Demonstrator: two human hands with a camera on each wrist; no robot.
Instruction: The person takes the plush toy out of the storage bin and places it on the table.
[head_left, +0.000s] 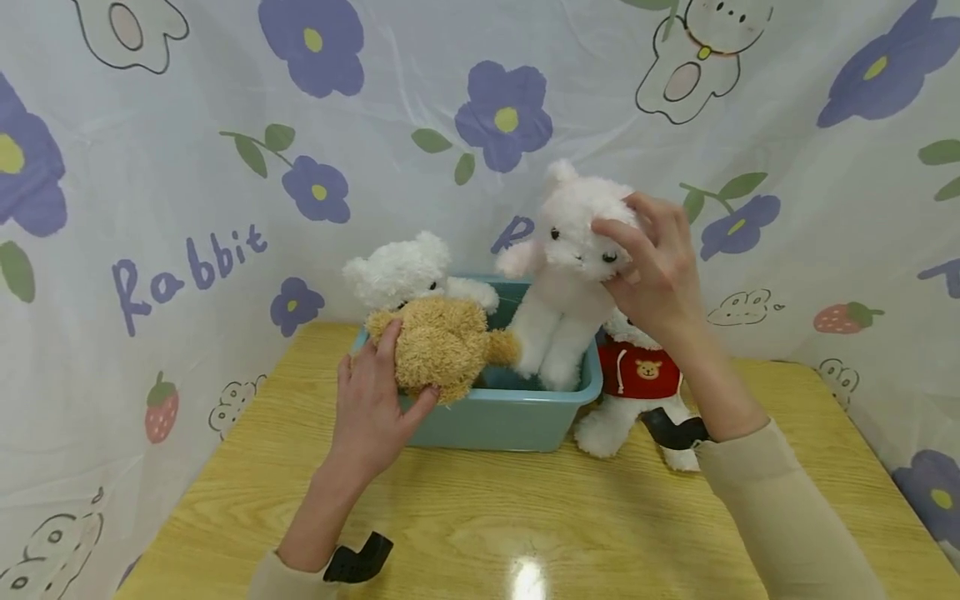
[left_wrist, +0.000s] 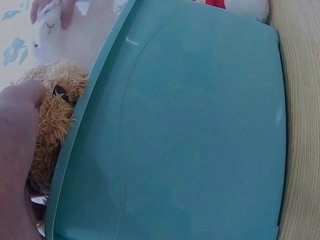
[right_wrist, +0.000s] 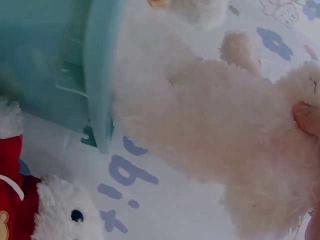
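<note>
My right hand grips the head of a pale pink-white plush toy. The toy hangs upright with its legs down inside a blue-green plastic bin. With thumb and fingers around its sides, my left hand holds a curly tan plush toy at the bin's front left rim. Behind the tan toy, a white plush bear leans at the left end of the bin. In the left wrist view, my thumb presses into the tan fur. The right wrist view shows the pink-white body beside the bin wall.
To the right of the bin, a white plush bear in a red hoodie sits on the wooden table, partly behind my right forearm. A white cloth printed with purple flowers hangs behind the table.
</note>
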